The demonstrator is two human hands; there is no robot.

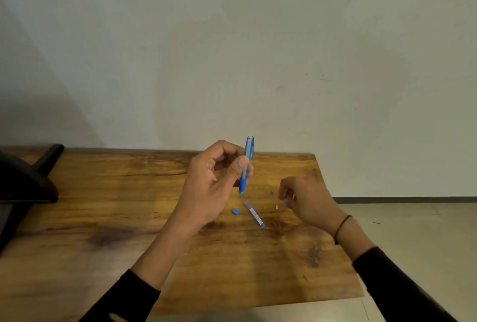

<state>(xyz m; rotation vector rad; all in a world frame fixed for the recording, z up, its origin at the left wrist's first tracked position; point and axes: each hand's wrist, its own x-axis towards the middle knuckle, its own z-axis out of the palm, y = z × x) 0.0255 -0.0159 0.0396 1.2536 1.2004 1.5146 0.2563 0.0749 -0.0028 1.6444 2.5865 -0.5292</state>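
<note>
My left hand (215, 182) holds a blue mechanical pencil (247, 165) upright above the wooden table (129, 218), thumb and fingers curled round its barrel, tip pointing down. On the table below lie a small blue cap (235, 211) and a slim lead tube (255, 214) lying at a slant. My right hand (307, 201) hovers low to the right with fingers curled; whether it pinches anything is not clear. A tiny grey piece (271, 192) and a tiny pale piece (276, 207) lie just left of its fingertips.
A black chair back (25, 179) stands at the table's left edge. A pale wall runs behind the table. The table's right edge (335, 218) borders a tiled floor (413, 244).
</note>
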